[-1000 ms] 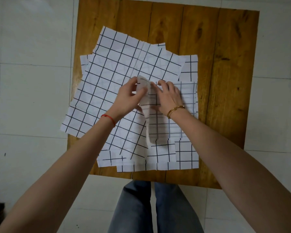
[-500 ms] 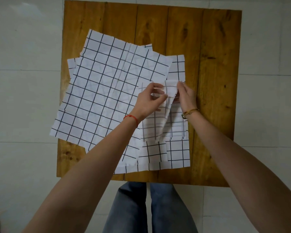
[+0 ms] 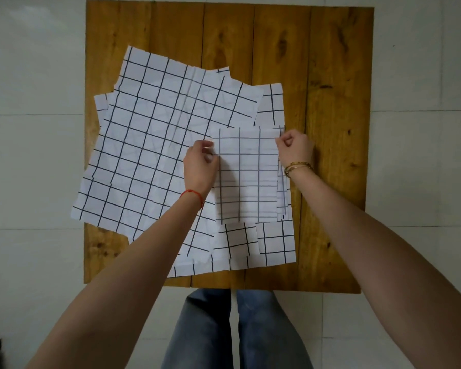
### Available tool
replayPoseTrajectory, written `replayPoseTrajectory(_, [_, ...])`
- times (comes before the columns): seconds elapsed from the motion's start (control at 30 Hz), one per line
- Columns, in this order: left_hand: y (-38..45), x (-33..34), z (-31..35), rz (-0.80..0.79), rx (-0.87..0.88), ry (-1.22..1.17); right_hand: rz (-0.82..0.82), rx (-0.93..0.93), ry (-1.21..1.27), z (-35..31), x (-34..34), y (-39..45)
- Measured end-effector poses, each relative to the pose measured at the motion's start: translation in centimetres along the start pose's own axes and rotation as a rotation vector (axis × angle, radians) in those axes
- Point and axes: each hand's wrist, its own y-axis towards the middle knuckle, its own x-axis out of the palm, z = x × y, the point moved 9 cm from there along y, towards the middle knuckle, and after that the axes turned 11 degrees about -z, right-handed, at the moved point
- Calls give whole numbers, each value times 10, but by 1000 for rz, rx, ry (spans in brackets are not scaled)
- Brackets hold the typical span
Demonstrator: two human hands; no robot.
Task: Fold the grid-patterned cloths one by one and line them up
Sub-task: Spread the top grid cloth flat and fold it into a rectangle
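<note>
- A folded grid cloth [image 3: 248,177] is stretched between the two hands above the right part of a pile of cloths on a wooden table [image 3: 336,102].
- The left hand [image 3: 200,166] pinches the upper left corner of the folded cloth, fingers curled onto its edge; a red string [image 3: 193,194] circles that wrist.
- The right hand [image 3: 296,149] pinches the upper right corner with thumb and fingers closed on it; a gold bracelet [image 3: 298,166] sits on that wrist.
- The folded cloth hangs as a neat upright rectangle, its lower edge touching or just over the cloths below; which one I cannot tell.
- A large open cloth [image 3: 149,145] lies tilted across the left and middle of the table, its lower left corner past the table edge.
- More cloths [image 3: 274,243] peek out beneath, at the near side and to the far right of the pile.
- The right strip of the table is bare wood.
- Jeans [image 3: 224,328] show below the near table edge, over a pale tiled floor [image 3: 32,155].
</note>
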Motion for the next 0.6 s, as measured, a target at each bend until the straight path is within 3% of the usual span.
replayPoseTrajectory(0.17, [0,7,-9,-52,-109,-81,-10,17,-42,3,-3,8])
replayPoseTrajectory(0.6, [3,7,-5,-55,-88,50,-42,31,-161,-1,-2,21])
